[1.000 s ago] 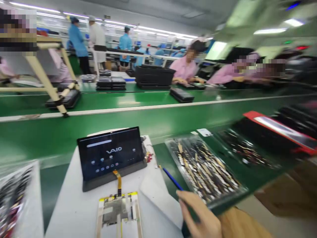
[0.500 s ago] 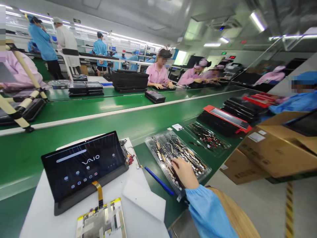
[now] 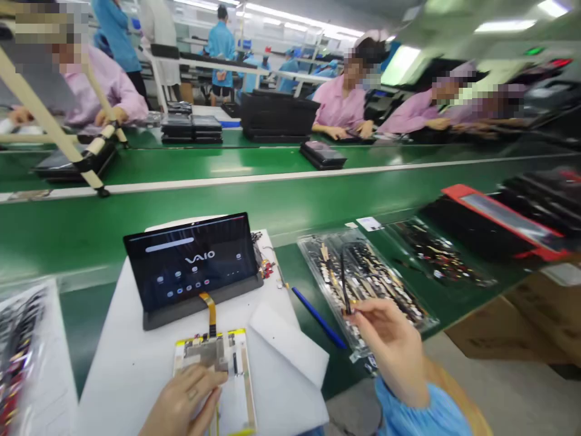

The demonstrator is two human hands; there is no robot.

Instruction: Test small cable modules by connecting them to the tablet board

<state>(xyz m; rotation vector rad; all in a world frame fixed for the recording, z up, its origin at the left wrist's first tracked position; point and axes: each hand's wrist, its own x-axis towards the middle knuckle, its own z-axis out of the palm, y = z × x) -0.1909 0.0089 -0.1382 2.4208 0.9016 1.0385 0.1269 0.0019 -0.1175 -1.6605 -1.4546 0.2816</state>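
My right hand is raised over the near end of a clear tray of small flex-cable parts, pinching a thin dark strip that stands upright from my fingertips. My left hand rests with curled fingers on a yellow-edged circuit assembly lying on a white mat. An orange ribbon cable joins that assembly to a propped tablet whose lit screen reads VAIO. A blue pen lies between the mat and the tray.
A second parts tray and a red-framed panel lie to the right, with cardboard boxes beyond. A white sheet lies on the mat. Another tray sits at left. Across the green conveyor, several people work beside black tray stacks.
My right hand has lifted off the parts tray with a thin dark strip pinched in it. My left hand has come into view on the circuit assembly. The view has swung back left.
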